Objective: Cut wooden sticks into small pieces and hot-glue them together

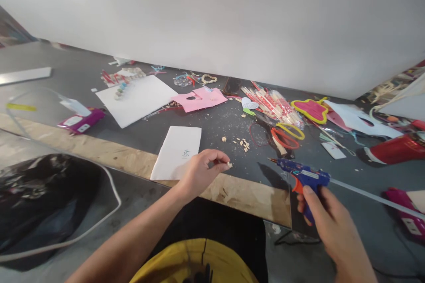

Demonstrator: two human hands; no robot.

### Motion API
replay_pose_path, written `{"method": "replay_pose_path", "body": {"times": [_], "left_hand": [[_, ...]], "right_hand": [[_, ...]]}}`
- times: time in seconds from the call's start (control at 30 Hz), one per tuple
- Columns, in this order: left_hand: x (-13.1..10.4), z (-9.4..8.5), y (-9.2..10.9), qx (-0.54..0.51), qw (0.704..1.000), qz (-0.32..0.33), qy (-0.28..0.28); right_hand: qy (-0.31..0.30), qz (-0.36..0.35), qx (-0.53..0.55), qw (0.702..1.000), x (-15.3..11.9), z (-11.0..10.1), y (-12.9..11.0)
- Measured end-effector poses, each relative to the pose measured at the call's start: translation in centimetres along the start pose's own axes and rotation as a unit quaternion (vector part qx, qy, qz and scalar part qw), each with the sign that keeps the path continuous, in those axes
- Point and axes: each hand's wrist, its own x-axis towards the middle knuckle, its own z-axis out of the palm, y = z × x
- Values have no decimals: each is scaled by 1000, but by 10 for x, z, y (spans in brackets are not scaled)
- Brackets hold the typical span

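My left hand (204, 170) is closed in a pinch on a small pale wooden piece (229, 165), held over the table's front edge. Under that hand lies a white foam board (175, 150) with handwriting on it. In my right hand (327, 214) is a blue hot glue gun (305, 174) with an orange trigger. Its nozzle points left toward the other hand, and a long clear glue stick (361, 196) sticks out of its back. Between the hands, farther back, several small wooden pieces (245, 145) lie in a loose pile on the dark tabletop.
Scissors with orange handles (285, 139) lie behind the glue gun. Farther back are wrapped red-and-white sticks (272, 104), pink paper (201, 98) and a larger white sheet (139, 97). Purple power strips (82, 121) lie at left and right. A red can (398, 148) rests at right.
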Motion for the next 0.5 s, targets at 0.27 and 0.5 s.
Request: {"method": "replay_pose_path", "body": {"times": [0.27, 0.5], "left_hand": [[-1, -3, -8, 157, 985, 66, -28], [0, -3, -14, 181, 977, 111, -32]], "right_hand": [[158, -61, -408, 897, 20, -18, -15], [30, -377, -176, 909, 3, 56, -39]]}}
